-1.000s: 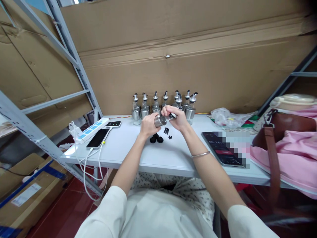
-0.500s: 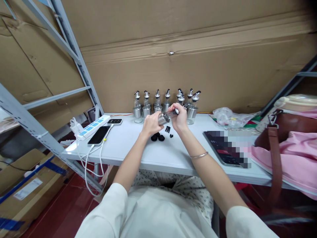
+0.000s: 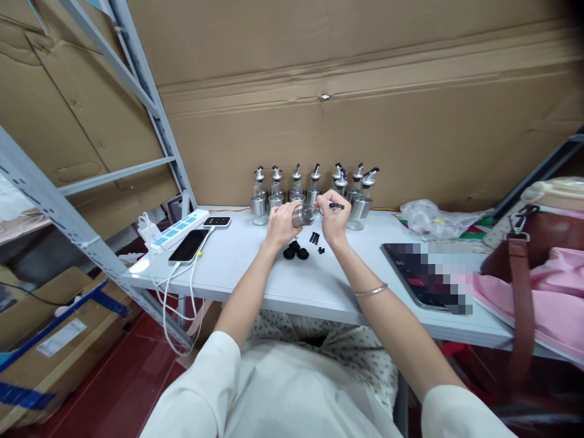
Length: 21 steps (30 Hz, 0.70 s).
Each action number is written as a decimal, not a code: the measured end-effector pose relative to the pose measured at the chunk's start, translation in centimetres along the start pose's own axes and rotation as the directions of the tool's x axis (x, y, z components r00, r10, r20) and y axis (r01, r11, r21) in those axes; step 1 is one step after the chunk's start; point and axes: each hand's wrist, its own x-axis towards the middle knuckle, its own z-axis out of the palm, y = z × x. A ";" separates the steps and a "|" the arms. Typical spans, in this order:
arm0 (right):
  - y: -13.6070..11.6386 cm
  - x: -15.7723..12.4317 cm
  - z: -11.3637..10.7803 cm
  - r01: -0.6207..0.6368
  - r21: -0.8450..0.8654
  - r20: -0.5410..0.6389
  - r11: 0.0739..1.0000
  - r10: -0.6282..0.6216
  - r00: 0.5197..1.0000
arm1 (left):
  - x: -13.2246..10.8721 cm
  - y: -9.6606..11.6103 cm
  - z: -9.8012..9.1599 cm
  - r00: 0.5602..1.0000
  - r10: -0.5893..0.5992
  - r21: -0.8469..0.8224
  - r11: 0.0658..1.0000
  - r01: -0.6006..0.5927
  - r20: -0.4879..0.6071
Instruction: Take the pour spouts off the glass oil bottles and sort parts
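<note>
Bottle (image 3: 303, 215) in left hand (image 3: 281, 224), inside table edge (image 3: 310, 307)

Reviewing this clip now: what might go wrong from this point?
1. The bottle is tipped sideways above the table in the left hand; if that grip slips, it could drop.
2. Small black pieces lie loose below the hands, so a sleeve or wrist might scatter them.
3. The standing bottles crowd together just beyond the right hand; a knock could topple one.
</note>
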 end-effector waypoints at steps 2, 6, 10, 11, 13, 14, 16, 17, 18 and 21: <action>0.0 0.1 -0.2 0.001 -0.002 0.042 1.000 -0.001 0.999 | 0.0 -0.2 0.0 1.000 0.001 0.019 1.000 -0.001 -0.022; 0.4 0.7 -0.6 -0.037 0.014 0.116 0.999 0.035 0.993 | -0.1 -0.3 0.0 1.000 0.004 0.057 0.998 -0.003 -0.028; 1.1 1.1 -0.9 -0.074 0.009 0.154 0.997 0.072 0.985 | -0.2 -0.4 -0.1 0.999 -0.003 0.103 0.995 0.007 -0.033; 1.3 1.1 -0.9 -0.084 0.008 0.161 0.996 0.081 0.984 | -0.2 -0.4 -0.1 0.999 -0.003 0.106 0.994 0.007 -0.037; 1.7 1.2 -0.9 -0.103 0.024 0.175 0.994 0.097 0.980 | -0.2 -0.5 -0.1 0.999 0.001 0.102 0.995 0.004 -0.045; 1.9 1.3 -0.9 -0.115 0.044 0.181 0.992 0.105 0.978 | -0.2 -0.5 -0.1 0.999 0.005 0.099 0.995 0.000 -0.049; 2.0 1.5 -0.9 -0.156 0.108 0.187 0.982 0.134 0.973 | -0.2 -0.6 -0.1 0.998 0.008 0.096 0.995 -0.002 -0.059; 2.0 1.6 -0.9 -0.185 0.148 0.188 0.971 0.156 0.970 | -0.2 -0.6 -0.1 0.998 0.007 0.094 0.996 -0.001 -0.064; 2.0 1.7 -1.0 -0.218 0.185 0.191 0.958 0.182 0.965 | -0.2 -0.6 -0.1 0.998 0.004 0.090 0.996 0.002 -0.069; 1.5 1.7 -1.2 -0.249 0.214 0.167 0.945 0.216 0.962 | -0.3 -0.5 -0.1 0.996 -0.010 0.069 0.997 0.017 -0.089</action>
